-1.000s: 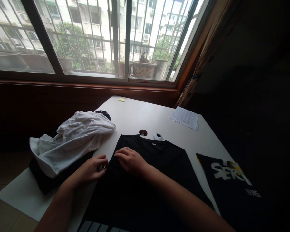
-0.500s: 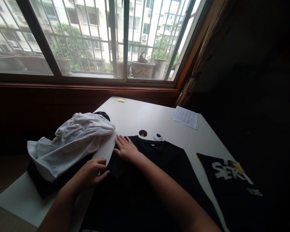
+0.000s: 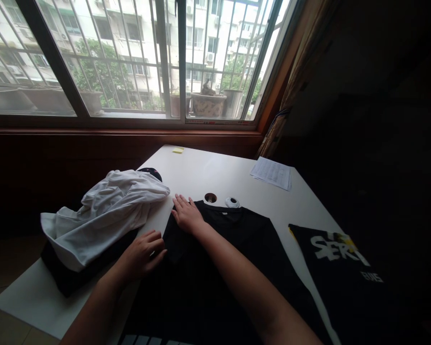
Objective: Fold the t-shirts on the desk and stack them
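Observation:
A black T-shirt (image 3: 230, 268) lies spread on the white table (image 3: 215, 167), its neckline toward the window. My right hand (image 3: 187, 213) rests flat on the shirt's left shoulder, fingers stretched out. Beside the left sleeve edge is my left hand (image 3: 143, 251), fingers loosely bent and the thumb apart, with nothing visible between them. Whether its fingertips touch the cloth I cannot tell. Pale blocks of a print (image 3: 147, 340) show at the bottom of the shirt. My right forearm crosses over the shirt and covers part of it.
Left of the shirt a crumpled white garment (image 3: 107, 211) lies on dark cloth (image 3: 62, 275). A dark garment with lettering (image 3: 330, 278) is at the right. Farther back are papers (image 3: 272, 173), a yellow note (image 3: 178, 150), a table hole (image 3: 210, 197) and its round cover (image 3: 232, 202).
My left hand has shifted slightly right and its fingers have loosened. My right hand stays flat on the shoulder. More of the pale print shows at the bottom, and the view has shifted a little.

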The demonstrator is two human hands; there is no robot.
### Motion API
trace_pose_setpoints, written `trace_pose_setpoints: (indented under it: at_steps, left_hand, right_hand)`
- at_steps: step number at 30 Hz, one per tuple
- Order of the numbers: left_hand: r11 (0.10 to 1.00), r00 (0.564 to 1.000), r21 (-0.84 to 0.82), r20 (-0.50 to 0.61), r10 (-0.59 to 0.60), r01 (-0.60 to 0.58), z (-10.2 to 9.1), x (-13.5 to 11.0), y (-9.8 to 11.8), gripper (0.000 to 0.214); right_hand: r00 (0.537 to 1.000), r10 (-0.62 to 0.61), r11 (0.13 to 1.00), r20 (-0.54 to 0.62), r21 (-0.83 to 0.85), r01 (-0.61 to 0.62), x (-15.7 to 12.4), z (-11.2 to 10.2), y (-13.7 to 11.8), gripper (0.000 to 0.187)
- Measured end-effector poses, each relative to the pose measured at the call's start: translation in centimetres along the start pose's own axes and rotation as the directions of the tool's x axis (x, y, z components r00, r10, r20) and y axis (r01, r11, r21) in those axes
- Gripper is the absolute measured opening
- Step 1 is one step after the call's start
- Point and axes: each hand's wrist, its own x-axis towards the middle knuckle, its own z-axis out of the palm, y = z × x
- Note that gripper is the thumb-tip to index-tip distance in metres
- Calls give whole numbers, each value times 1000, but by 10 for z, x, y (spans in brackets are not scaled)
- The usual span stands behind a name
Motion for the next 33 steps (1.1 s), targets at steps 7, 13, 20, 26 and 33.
trace_pose_setpoints:
  at_steps: [7, 13, 20, 26, 33]
  left_hand:
    - [992, 994, 107, -76, 76, -67, 34, 7, 7, 48]
    - [980, 998, 198, 70, -8, -6, 55, 2, 0, 58]
    - [963, 992, 265, 125, 3, -36, 35, 17, 11, 53]
    - [935, 987, 337, 68, -144, 113, 57, 79, 14, 60]
    - [888, 961, 380, -7, -277, 258, 93, 102, 2, 67]
  right_hand:
    - [982, 72, 996, -175, -30, -78, -56, -34, 33, 54]
    - [950, 266, 952, -163, -111, -286, -143, -69, 86, 58]
    - [882, 466, 859, -72, -201, -470, -233, -70, 127, 73]
    - [868, 490, 837, -88, -230, -496, -240, -60, 132, 74]
    - [785, 557, 770, -273, -187, -611, -239, -58, 136, 71]
